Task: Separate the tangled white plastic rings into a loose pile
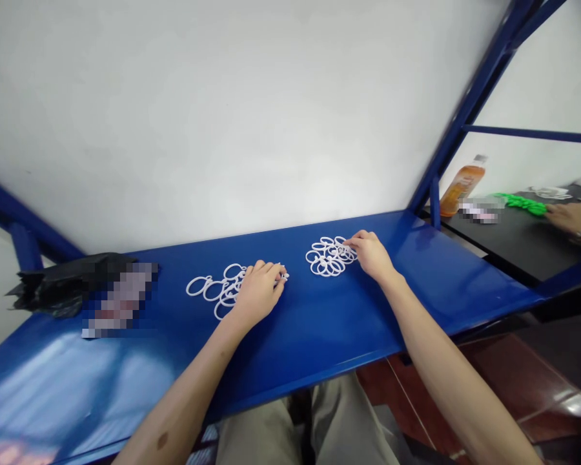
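Observation:
A loose cluster of white plastic rings point(214, 291), some with a small loop on the rim, lies on the blue table point(300, 336). My left hand point(259, 289) covers the right side of this cluster, its fingers curled and closed around white ring parts that show at the fingertips. Farther right is a second, tighter pile of white rings point(325, 266), overlapping one another. At that pile's right edge my right hand point(369, 253) pinches one ring between thumb and fingers. The left palm hides several rings beneath it.
A black plastic bag point(72, 281) and a blurred-out item point(123, 300) lie on the left. Blue frame posts point(436, 200) bound the table. Beyond them, a dark table point(503, 239) holds an orange drink bottle point(462, 187), green pieces point(523, 203) and another person's hand point(574, 219).

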`<action>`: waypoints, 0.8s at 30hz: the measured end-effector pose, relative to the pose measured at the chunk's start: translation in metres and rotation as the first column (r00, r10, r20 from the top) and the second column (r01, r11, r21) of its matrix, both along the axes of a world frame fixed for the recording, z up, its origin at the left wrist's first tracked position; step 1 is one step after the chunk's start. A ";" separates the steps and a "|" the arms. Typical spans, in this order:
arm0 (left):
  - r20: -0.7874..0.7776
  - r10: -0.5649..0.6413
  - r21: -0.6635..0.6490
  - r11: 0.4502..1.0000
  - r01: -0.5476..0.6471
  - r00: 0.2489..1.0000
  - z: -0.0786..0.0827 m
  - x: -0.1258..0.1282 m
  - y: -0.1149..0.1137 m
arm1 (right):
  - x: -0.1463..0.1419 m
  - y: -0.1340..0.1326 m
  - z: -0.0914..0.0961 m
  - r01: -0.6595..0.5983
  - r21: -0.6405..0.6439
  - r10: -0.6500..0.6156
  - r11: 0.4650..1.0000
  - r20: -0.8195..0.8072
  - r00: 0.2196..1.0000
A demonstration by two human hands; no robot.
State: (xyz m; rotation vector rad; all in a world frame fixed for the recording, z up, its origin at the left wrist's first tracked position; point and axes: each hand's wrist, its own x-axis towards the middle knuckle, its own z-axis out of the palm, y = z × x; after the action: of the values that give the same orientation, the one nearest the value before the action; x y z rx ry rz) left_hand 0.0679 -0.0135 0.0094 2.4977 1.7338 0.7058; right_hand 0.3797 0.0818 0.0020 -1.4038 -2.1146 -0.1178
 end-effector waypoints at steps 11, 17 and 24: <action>0.139 0.085 0.113 0.988 -0.101 0.987 0.003 0.000 0.003 | -0.010 -0.007 0.008 -0.006 0.051 0.007 0.999 -0.021 1.000; 0.294 0.041 0.207 0.973 -0.106 0.955 0.007 0.002 0.001 | -0.042 -0.028 0.019 -0.113 0.196 0.134 0.974 -0.098 0.986; 0.598 -0.056 0.036 0.998 0.043 0.799 0.013 0.011 -0.004 | -0.091 -0.061 0.018 -0.486 0.022 0.482 0.874 -0.179 0.858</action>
State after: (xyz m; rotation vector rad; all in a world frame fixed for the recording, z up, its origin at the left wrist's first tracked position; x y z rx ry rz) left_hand 0.0785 -0.0177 0.0219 1.9815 1.4119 1.3330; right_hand 0.2891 0.0204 0.0196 -0.8153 -2.2478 0.2276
